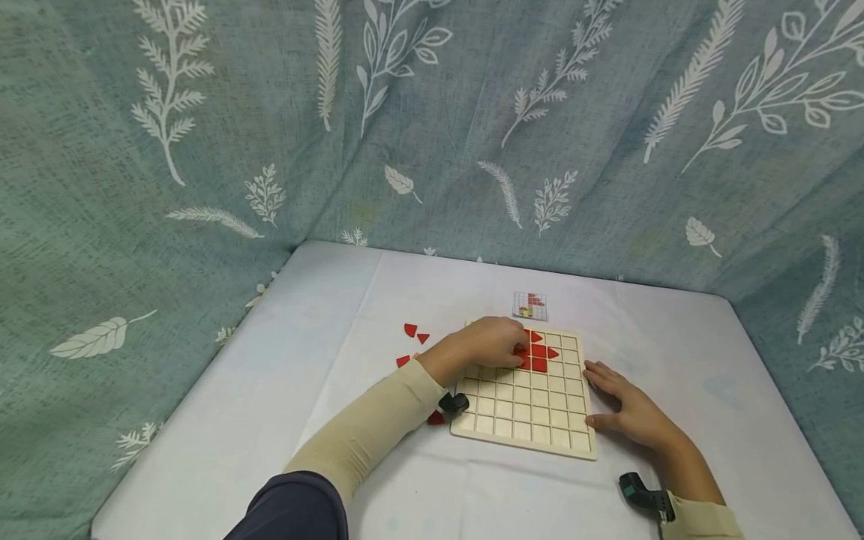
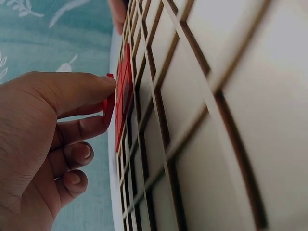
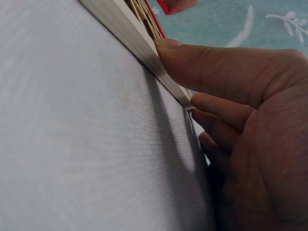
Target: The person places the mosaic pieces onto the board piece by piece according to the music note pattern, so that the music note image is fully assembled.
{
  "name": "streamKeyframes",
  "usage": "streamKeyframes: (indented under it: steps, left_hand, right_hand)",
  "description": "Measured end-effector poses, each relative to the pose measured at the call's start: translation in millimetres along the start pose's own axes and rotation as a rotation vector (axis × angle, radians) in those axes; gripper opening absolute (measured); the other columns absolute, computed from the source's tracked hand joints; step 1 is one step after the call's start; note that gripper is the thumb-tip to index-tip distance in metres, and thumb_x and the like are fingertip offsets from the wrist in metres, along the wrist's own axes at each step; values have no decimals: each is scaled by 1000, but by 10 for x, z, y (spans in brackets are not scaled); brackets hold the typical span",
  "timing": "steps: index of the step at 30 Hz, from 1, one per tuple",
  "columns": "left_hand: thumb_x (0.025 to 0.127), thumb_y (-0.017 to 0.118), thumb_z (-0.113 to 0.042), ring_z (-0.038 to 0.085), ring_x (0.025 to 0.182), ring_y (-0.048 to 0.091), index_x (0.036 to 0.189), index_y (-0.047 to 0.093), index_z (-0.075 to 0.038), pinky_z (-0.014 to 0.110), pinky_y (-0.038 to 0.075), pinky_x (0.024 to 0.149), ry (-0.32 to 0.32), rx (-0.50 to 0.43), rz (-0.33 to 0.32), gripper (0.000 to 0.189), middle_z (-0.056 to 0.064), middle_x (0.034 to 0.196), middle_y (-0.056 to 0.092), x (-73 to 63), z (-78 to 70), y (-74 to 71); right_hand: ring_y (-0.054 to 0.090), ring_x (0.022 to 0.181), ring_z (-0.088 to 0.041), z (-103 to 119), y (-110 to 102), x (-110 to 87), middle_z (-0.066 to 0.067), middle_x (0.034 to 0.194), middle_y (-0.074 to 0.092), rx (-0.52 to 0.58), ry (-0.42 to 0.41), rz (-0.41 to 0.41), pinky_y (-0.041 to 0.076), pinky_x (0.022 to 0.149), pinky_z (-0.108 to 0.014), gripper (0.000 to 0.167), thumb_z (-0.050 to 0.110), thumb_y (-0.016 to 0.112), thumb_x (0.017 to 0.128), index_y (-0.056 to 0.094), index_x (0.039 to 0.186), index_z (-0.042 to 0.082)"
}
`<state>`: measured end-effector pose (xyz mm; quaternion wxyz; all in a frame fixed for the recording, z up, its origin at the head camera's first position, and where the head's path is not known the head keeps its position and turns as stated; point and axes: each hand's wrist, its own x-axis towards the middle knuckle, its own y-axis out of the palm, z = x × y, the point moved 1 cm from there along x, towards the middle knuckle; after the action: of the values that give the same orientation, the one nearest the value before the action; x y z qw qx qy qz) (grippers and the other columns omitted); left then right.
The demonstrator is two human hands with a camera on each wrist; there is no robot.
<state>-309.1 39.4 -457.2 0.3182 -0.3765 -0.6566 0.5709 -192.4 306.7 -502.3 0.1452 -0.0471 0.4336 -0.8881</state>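
Note:
My left hand (image 1: 496, 343) reaches over the far left part of a pale wooden grid board (image 1: 521, 414). Between its thumb and fingertips it pinches a small red tile (image 2: 110, 107), held on edge close over the board. Red squares (image 1: 539, 364) and red pointed pieces (image 1: 553, 352) lie in the grid beside those fingers, partly hidden by the hand. My right hand (image 1: 628, 409) rests on the table against the board's right side, thumb and fingers spread. In the right wrist view its thumb (image 3: 207, 67) touches the board's edge (image 3: 139, 48).
Left of the board lie several loose red pieces (image 1: 411, 329), some partly covered by the left forearm. A small printed card (image 1: 530, 315) with a coloured grid picture lies just beyond the board's far edge. White cloth (image 1: 405, 480) covers the table, and a leaf-patterned curtain (image 1: 432, 150) hangs behind it.

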Motion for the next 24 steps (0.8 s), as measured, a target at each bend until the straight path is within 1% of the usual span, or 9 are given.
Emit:
streamKeyframes:
  steps: [7, 12, 16, 21, 24]
  left_hand:
    - [89, 69, -32, 8, 72, 45, 99, 70, -21, 24, 35, 61, 24, -10, 42, 14, -9, 84, 54, 184, -106, 58]
    - [91, 66, -33, 6, 73, 48, 106, 71, -20, 24, 39, 63, 29, -6, 58, 21, -10, 86, 55, 285, -173, 114]
    - [91, 66, -33, 6, 75, 51, 113, 71, -19, 24, 42, 65, 31, -5, 52, 27, -9, 90, 58, 336, -217, 111]
    - [90, 67, -34, 4, 77, 51, 109, 71, -20, 23, 42, 66, 49, 2, 53, 24, -11, 93, 59, 414, -275, 98]
    - [90, 67, -34, 4, 77, 51, 105, 71, -20, 23, 42, 66, 63, 6, 52, 21, -11, 90, 58, 464, -310, 103]
  right_hand:
    - [16, 144, -37, -15, -6, 6, -10, 156, 28, -2, -2, 8, 15, 106, -65, 91, 38, 82, 73, 41, 147, 4]
    - [16, 144, -38, -18, -17, 2, -10, 156, 28, 1, -4, 11, 16, 106, -65, 92, 40, 82, 73, 41, 147, 4]
    - [17, 143, -39, -6, -24, 4, -11, 156, 29, -1, -16, 5, 16, 105, -66, 90, 40, 81, 74, 42, 147, 4]
    - [16, 144, -38, -20, -21, 5, -10, 156, 29, -7, -15, 9, 15, 106, -65, 90, 41, 80, 74, 41, 147, 4]
    - [16, 144, -38, -32, -15, 1, -10, 156, 29, -8, -19, 7, 15, 106, -65, 90, 41, 81, 74, 41, 147, 4]
